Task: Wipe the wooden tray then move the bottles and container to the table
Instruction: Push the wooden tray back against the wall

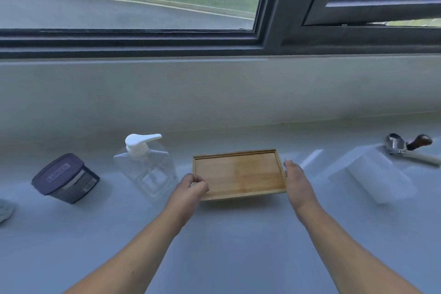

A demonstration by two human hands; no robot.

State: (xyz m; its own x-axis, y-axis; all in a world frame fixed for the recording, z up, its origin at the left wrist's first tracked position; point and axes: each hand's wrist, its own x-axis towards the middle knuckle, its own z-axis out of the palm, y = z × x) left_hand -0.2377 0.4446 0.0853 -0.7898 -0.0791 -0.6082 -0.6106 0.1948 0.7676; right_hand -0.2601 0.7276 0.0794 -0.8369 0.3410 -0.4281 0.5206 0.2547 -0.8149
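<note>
A wooden tray (238,172) lies flat on the grey table, with nothing on it. My left hand (191,186) curls around the tray's front left corner, fingers closed on the rim. My right hand (294,179) lies flat against the tray's right edge, fingers extended. A clear pump bottle (145,164) with a white pump head stands just left of the tray. Further left sits a dark container (65,178) with a purple-grey lid.
A translucent white box (377,174) rests on the table to the right of the tray. Behind it lie a metal scoop (396,144) and a brown-handled tool (420,141). A low wall and window run along the back. Something white (6,209) shows at the left edge.
</note>
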